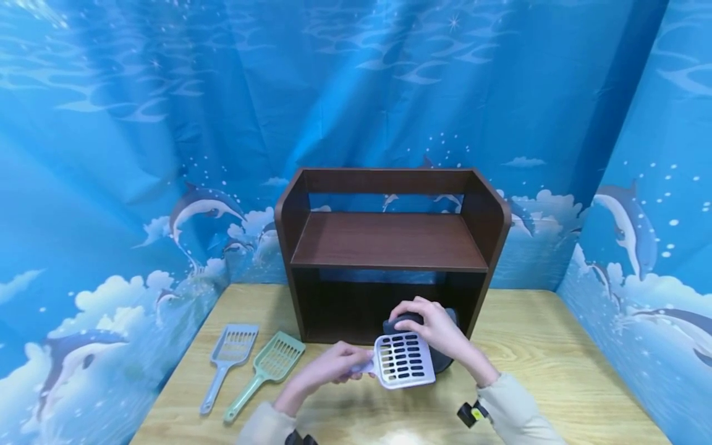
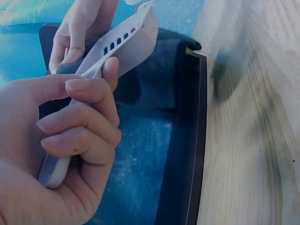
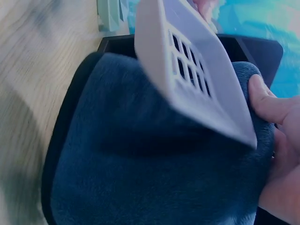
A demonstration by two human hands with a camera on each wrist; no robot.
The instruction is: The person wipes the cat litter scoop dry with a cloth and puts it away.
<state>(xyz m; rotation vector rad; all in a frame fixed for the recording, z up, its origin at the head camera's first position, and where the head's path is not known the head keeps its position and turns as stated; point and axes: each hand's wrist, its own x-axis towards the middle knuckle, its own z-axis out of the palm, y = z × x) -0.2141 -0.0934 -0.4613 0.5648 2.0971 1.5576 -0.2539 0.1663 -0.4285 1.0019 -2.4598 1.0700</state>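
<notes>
My left hand grips the handle of a pale lavender slotted litter scoop, its fingers curled round it in the left wrist view. To the right, my right hand pinches a dark blue, plush-looking cloth with a darker edging, thumb on one face and fingers behind. The scoop's slotted head lies across the cloth in the right wrist view. From the head, the scoop hides most of the cloth. Both hands are in front of the lower shelf opening.
A dark brown two-level shelf stands at the back of the wooden table. Left of it lie a grey-blue slotted scoop and a green slotted scoop. A blue dolphin-print curtain hangs behind and at the sides.
</notes>
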